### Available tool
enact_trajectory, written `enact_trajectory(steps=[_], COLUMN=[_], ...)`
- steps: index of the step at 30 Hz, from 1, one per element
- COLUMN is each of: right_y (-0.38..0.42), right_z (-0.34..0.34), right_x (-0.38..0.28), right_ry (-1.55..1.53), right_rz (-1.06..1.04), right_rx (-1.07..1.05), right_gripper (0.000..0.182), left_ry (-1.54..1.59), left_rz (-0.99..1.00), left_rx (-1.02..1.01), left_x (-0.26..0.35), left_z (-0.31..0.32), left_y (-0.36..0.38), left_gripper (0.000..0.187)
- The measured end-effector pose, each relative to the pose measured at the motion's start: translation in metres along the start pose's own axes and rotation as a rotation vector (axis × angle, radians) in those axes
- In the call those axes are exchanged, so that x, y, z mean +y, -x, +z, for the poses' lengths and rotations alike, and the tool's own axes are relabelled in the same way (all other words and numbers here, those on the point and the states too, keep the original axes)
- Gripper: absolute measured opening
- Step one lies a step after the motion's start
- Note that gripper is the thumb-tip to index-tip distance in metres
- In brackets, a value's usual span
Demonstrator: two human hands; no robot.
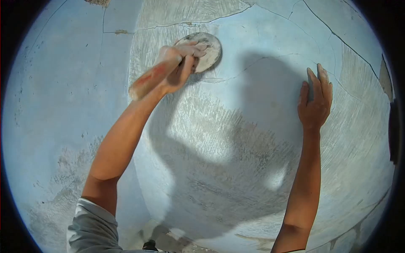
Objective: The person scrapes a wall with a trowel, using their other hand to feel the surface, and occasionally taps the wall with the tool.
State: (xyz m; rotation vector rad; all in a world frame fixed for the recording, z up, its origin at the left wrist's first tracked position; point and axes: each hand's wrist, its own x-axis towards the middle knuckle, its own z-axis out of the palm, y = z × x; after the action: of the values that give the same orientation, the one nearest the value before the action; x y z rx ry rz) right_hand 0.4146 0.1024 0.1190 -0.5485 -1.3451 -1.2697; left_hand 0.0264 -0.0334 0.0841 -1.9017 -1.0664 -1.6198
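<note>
My left hand (179, 59) is wrapped round a hand tool with a thick, pale wooden handle (147, 82) marked in red. The tool's round, flat, whitish head (209, 50), stained with dark patches, lies against the wall, and some of my fingers stretch over it. Its exact kind is not clear. My right hand (315, 99) rests on the pale blue wall (240, 33) farther right, fingers up and spread, holding nothing. Rough, streaked grey patches (202, 122) mark the wall below the tool and between my arms.
Long cracks (331, 31) run across the upper wall. A wall corner runs down left of the tool, with another blue wall face (63, 105) beyond it. A dark gap (394, 130) shows at the right edge. My shadow falls across the middle.
</note>
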Motion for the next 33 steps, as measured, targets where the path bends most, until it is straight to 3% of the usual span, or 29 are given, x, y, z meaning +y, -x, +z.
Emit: enact_trajectory(steps=[1,2,5,9,10,12,16,18,20,22,23,25,28,29,32,33], right_y=[0.000,0.000,0.004,0.003,0.003,0.002,0.002,0.001,0.003,0.004,0.004,0.005,0.006,0.005,0.004,0.005], right_z=[0.000,-0.002,-0.002,0.000,0.000,-0.002,-0.004,-0.003,-0.001,0.001,0.000,-0.001,-0.001,-0.001,0.000,0.001], right_x=[0.001,0.001,-0.002,0.000,0.000,-0.001,-0.004,-0.002,0.000,0.000,0.001,0.000,-0.001,-0.001,0.000,0.000], right_ry=[0.002,-0.007,-0.024,-0.030,-0.034,-0.044,-0.035,-0.047,-0.055,-0.054,-0.054,-0.057,-0.073,-0.076,-0.059,-0.052], right_rz=[-0.006,-0.013,-0.002,0.001,0.006,0.017,0.022,0.032,0.024,0.022,0.023,0.024,0.033,0.038,0.037,0.030], right_rx=[-0.002,0.000,0.011,0.015,0.015,-0.005,-0.008,-0.012,-0.003,-0.001,-0.002,-0.008,0.000,0.007,0.006,0.002], right_gripper=[0.033,0.033,0.032,0.033,0.033,0.033,0.034,0.034,0.033,0.034,0.034,0.034,0.035,0.036,0.036,0.036], left_ry=[-0.054,-0.158,-0.186,-0.139,-0.143,-0.300,-0.258,-0.316,-0.114,-0.093,-0.171,-0.319,-0.361,-0.267,-0.199,-0.165], left_rz=[0.006,0.185,0.259,0.405,0.277,0.292,0.201,0.323,0.057,-0.074,-0.073,0.350,0.382,0.211,0.258,0.156], left_rx=[-0.023,0.010,0.052,0.175,0.090,0.027,0.029,0.075,0.054,0.033,0.022,0.169,0.148,0.010,0.135,0.108], left_x=[-0.003,-0.025,-0.021,-0.033,-0.017,-0.006,-0.016,-0.016,-0.008,-0.001,0.003,-0.016,-0.036,-0.022,-0.039,-0.031], left_z=[-0.003,-0.001,0.007,0.019,0.012,0.000,0.007,0.007,0.014,0.011,0.008,0.010,0.014,0.006,0.014,0.011], left_y=[0.010,0.027,0.046,-0.017,-0.024,-0.016,0.044,0.026,-0.018,-0.032,-0.030,-0.012,0.045,0.049,-0.006,-0.016], left_gripper=[0.035,0.031,0.027,0.038,0.038,0.037,0.024,0.022,0.021,0.020,0.020,0.019,0.021,0.041,0.040,0.034])
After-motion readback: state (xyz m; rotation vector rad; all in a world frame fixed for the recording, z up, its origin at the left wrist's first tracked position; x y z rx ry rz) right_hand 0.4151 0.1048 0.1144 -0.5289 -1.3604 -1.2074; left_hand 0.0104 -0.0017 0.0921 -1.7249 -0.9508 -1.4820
